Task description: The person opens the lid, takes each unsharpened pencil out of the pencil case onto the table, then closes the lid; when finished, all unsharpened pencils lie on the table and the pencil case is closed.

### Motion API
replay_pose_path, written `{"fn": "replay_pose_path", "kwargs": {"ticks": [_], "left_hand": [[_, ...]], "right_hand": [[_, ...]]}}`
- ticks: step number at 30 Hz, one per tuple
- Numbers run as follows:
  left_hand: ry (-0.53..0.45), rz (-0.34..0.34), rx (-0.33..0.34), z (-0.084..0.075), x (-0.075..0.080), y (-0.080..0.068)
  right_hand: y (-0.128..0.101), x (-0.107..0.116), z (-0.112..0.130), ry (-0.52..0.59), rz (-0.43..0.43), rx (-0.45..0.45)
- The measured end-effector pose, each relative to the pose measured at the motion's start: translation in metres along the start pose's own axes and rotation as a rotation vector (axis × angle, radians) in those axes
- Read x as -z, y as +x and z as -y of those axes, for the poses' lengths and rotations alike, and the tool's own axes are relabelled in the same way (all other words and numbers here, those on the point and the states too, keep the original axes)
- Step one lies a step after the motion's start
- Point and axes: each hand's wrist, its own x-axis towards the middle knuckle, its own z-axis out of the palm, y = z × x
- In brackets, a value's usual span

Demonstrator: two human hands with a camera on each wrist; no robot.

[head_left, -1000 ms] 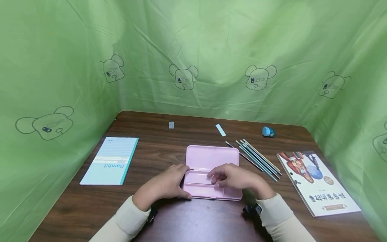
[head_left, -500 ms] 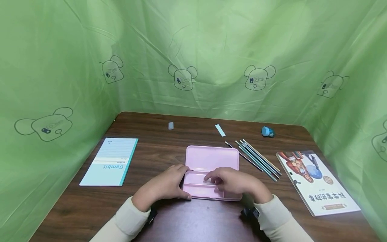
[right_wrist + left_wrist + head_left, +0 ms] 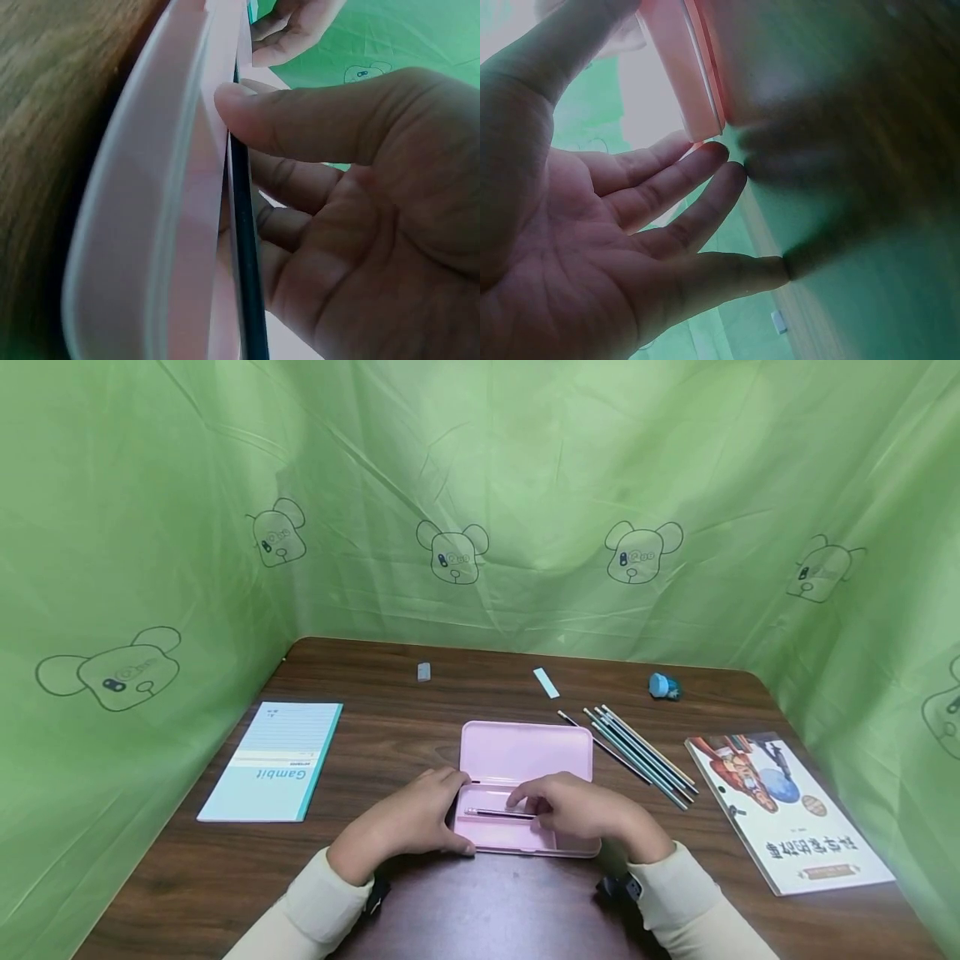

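An open pink pencil case (image 3: 525, 752) lies on the table, lid folded back, with a raised compartment inside. My left hand (image 3: 420, 814) holds its left side, thumb at the front corner and fingers toward the hinge. In the left wrist view, the fingers (image 3: 682, 176) reach along the case's end. My right hand (image 3: 581, 806) is over the right part of the case and pinches a dark pencil (image 3: 498, 813) that lies across it. The right wrist view shows this pencil (image 3: 247, 247) between thumb and fingers; its far end is out of sight.
Several pencils (image 3: 645, 756) lie right of the case. Behind are an eraser (image 3: 424, 672), a pale blue strip (image 3: 547, 682) and a blue-capped item (image 3: 665, 687), perhaps a sharpener. A notebook (image 3: 273, 760) lies left, a book (image 3: 791, 814) right. Green curtains surround the table.
My right hand has shifted slightly left over the case. The dark pencil shows more plainly now, along the front of the raised compartment. My left hand stays in place.
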Motion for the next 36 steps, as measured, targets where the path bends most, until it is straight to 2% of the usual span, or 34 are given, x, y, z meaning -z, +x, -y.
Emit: {"fn": "replay_pose_path", "kwargs": {"ticks": [6,10,12,16,19,22,25,30,36], "left_hand": [[0.001,-0.002,0.001,0.000,0.000,0.000],[-0.003,-0.004,-0.001,-0.001,0.001,0.000],[-0.004,-0.005,-0.002,-0.001,0.001,0.000],[0.002,-0.006,-0.002,-0.001,0.001,0.000],[0.004,-0.005,0.001,-0.001,0.001,0.000],[0.007,-0.004,0.004,-0.001,0.000,-0.001],[0.007,-0.003,0.009,0.000,-0.001,-0.001],[-0.003,0.000,0.014,0.001,-0.001,-0.001],[-0.015,0.004,0.017,0.000,0.000,0.000]], "right_hand": [[-0.006,0.012,-0.001,0.060,-0.088,-0.004],[-0.015,0.027,-0.005,0.118,-0.244,-0.044],[-0.021,0.036,-0.009,0.136,-0.361,-0.086],[-0.032,0.054,-0.023,0.137,-0.589,-0.234],[-0.040,0.062,-0.040,0.077,-0.679,-0.355],[-0.043,0.063,-0.059,0.011,-0.686,-0.449],[-0.043,0.059,-0.074,-0.025,-0.645,-0.503],[-0.041,0.052,-0.093,-0.060,-0.578,-0.555],[-0.042,0.048,-0.101,-0.055,-0.540,-0.591]]}}
